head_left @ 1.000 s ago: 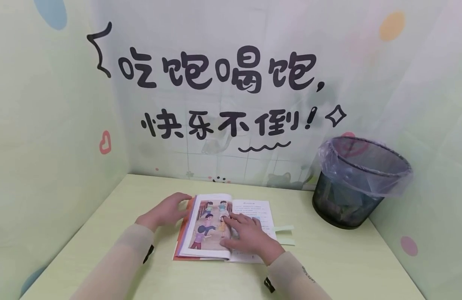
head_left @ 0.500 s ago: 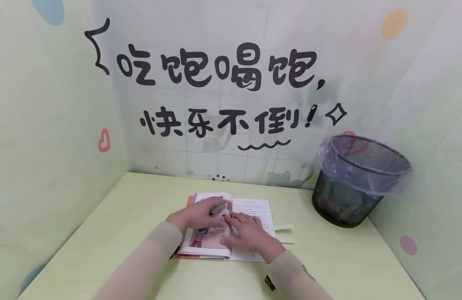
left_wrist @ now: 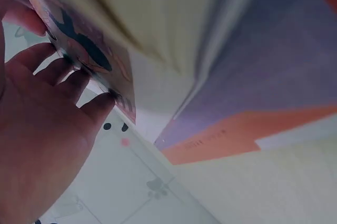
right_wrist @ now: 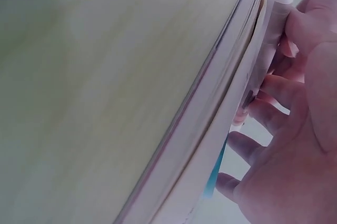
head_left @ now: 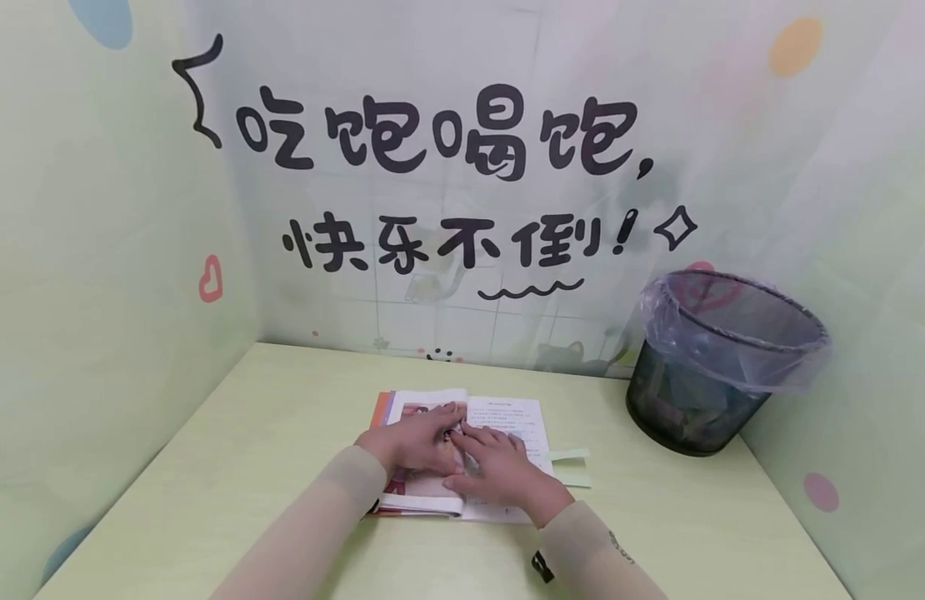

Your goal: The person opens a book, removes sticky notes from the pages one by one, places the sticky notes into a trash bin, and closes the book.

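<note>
An open book (head_left: 506,417) lies on the table, a coloured illustration on its left page and printed text on its right. Across the illustration rests my left hand (head_left: 417,437), its fingers reaching toward the centre fold. My right hand (head_left: 502,471) presses beside that fold from the text side, and the two hands nearly meet. In the left wrist view the fingertips (left_wrist: 100,103) touch the picture page, with the purple and orange cover layers (left_wrist: 210,148) underneath. The right wrist view has the page edges (right_wrist: 210,124) low beside the fingers, which are spread and slightly bent.
Two pale green paper strips (head_left: 569,455) stick out from the book's right side. A black mesh wastebasket (head_left: 687,417) with a clear bag liner stands at the table's back right. Printed fabric walls (head_left: 462,325) enclose the table (head_left: 230,467) at the back and both sides.
My left hand has moved right from the book's left edge onto the illustrated page, up to the centre fold. The right hand has stayed in place on the book.
</note>
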`<state>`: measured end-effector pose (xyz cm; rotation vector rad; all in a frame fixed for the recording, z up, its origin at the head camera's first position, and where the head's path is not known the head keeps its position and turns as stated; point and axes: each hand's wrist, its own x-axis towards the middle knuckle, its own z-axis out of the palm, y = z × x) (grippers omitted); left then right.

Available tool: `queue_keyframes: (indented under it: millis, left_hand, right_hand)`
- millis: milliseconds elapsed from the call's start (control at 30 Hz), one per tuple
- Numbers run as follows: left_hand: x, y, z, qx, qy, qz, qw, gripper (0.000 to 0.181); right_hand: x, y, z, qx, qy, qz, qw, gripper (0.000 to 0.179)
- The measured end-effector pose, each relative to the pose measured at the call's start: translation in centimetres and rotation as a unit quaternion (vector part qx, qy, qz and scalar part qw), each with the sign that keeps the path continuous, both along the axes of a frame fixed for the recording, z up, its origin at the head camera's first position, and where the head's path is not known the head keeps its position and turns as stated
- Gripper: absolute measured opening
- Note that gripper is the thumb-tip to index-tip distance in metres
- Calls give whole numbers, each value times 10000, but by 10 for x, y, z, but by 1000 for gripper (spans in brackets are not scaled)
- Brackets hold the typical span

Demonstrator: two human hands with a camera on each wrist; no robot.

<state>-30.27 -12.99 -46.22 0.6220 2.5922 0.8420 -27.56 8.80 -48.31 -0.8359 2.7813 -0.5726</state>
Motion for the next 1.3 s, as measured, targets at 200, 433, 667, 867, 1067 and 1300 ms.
queue_keyframes:
  millis: [200, 433, 667, 867, 1067, 1300]
  left_hand:
    - [3, 9, -3, -256, 70, 68, 9996, 106]
    - [3, 15, -1, -450, 153, 173, 9987, 109]
    - [3, 16, -1, -513, 147, 297, 9981, 111]
    - [2, 14, -4, -483, 112, 383, 9980, 111]
    - [4, 11, -6, -459, 99, 431, 9980, 111]
    - [6, 8, -5, -439, 85, 474, 9979, 110]
  right_hand:
    - [-2, 17, 4, -190, -193, -249, 9993, 76]
    - [-12, 52, 26, -471, 69, -1192, 9917, 49]
    - [-21, 70, 25, -241, 5, -1701, 9851, 45]
    - [-24, 67, 17, -63, 13, -1788, 9839, 50]
    - [-24, 62, 10, 224, 86, -1683, 9855, 56]
    - [-22, 57, 9, 121, 228, -1694, 9852, 46]
